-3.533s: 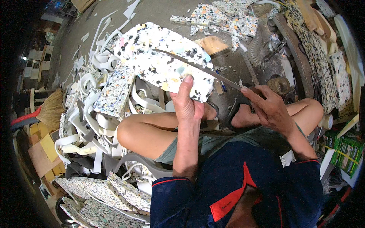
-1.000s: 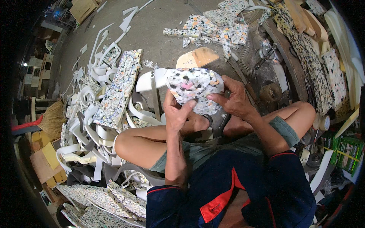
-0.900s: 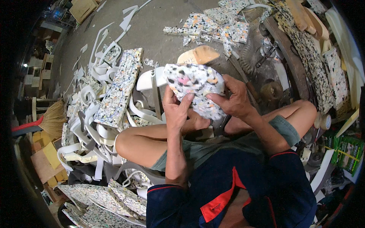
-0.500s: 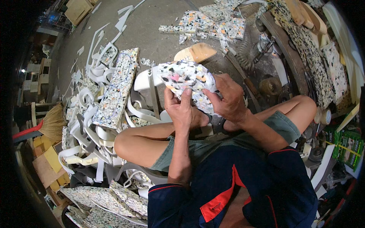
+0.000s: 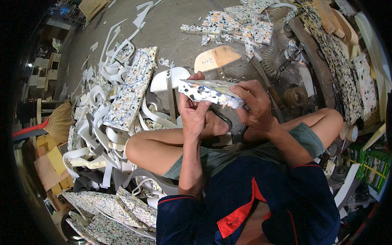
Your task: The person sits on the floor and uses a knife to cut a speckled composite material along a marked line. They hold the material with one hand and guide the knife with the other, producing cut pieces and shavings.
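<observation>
With our left hand (image 5: 192, 119) and right hand (image 5: 258, 107) closed near its 2 ends, we are holding the speckled foam (image 5: 209, 94), long axis running crosswise between them.

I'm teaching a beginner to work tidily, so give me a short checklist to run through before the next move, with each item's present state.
1. Speckled foam piece supported at both ends: ok, left hand and right hand both hold it.
2. Hands free of tools: ok, no tool shows in either.
3. Far side of the piece checked: cannot tell, it faces away from the camera.
4. Half-round wooden board in plain sight: ok, apart from the hands.
5. Floor on the left clear of scraps: not ok, white foam strips lie heaped there.
</observation>
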Available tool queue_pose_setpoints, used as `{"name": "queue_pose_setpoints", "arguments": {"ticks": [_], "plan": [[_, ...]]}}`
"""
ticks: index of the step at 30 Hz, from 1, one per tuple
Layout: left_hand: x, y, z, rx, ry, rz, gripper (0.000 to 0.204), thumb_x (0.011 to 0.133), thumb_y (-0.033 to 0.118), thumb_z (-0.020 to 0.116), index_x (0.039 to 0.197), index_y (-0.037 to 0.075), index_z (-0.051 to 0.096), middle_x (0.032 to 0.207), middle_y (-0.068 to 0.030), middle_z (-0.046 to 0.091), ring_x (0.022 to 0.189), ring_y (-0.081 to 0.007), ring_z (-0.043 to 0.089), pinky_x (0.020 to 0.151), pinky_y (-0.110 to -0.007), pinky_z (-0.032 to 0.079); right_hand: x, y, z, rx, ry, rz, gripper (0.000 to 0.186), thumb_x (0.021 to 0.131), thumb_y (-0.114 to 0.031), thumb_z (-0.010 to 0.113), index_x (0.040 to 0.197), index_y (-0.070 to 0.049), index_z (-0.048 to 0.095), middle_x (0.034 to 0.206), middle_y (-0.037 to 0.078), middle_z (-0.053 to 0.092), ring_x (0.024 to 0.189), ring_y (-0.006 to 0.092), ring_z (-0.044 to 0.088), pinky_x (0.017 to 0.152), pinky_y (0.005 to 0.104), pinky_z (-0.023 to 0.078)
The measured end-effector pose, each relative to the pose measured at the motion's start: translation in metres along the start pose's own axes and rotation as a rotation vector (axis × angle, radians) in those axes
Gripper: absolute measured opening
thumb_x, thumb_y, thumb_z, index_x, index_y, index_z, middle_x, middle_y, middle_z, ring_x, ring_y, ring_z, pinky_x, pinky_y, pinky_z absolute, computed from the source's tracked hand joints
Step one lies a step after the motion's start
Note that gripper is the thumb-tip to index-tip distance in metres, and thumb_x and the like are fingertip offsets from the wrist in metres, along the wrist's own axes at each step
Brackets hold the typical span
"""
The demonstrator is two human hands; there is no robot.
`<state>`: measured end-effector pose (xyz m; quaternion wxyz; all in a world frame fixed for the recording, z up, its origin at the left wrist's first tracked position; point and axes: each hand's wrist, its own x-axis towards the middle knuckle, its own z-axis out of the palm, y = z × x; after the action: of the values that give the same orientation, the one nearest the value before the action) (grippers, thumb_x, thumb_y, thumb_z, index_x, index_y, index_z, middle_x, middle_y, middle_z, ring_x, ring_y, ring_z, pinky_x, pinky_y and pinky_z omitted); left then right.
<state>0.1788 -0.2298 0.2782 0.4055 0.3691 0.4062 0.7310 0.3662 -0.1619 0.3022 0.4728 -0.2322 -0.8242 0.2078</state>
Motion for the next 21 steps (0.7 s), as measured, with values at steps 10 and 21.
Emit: {"name": "queue_pose_setpoints", "arguments": {"ticks": [10, 21], "plan": [[-0.029, -0.002, 0.024, -0.526, 0.118, -0.216, 0.074, 0.101, 0.041, 0.060, 0.153, -0.001, 0.028, 0.154, -0.0184, 0.040, 0.141, -0.0307, 0.045, 0.113, -0.044, 0.045, -0.016, -0.008, 0.017, -0.365, -0.009, -0.078, 0.041, 0.079, -0.018, 0.071, 0.119, -0.012, 0.071, 0.124, 0.010, 0.061, 0.110, 0.0309, 0.058, 0.091, 0.0504, 0.043], [-0.020, -0.012, -0.006, -0.303, 0.361, -0.290, 0.057, 0.105, 0.037, 0.056, 0.145, 0.000, 0.040, 0.137, -0.0164, 0.059, 0.122, -0.0290, 0.064, 0.101, -0.046, 0.056, -0.021, 0.012, 0.003, -0.204, -0.181, -0.002, 0.068, 0.079, -0.035, 0.079, 0.137, -0.008, 0.058, 0.136, 0.022, 0.056, 0.123, 0.0412, 0.053, 0.106, 0.0538, 0.039]]}}
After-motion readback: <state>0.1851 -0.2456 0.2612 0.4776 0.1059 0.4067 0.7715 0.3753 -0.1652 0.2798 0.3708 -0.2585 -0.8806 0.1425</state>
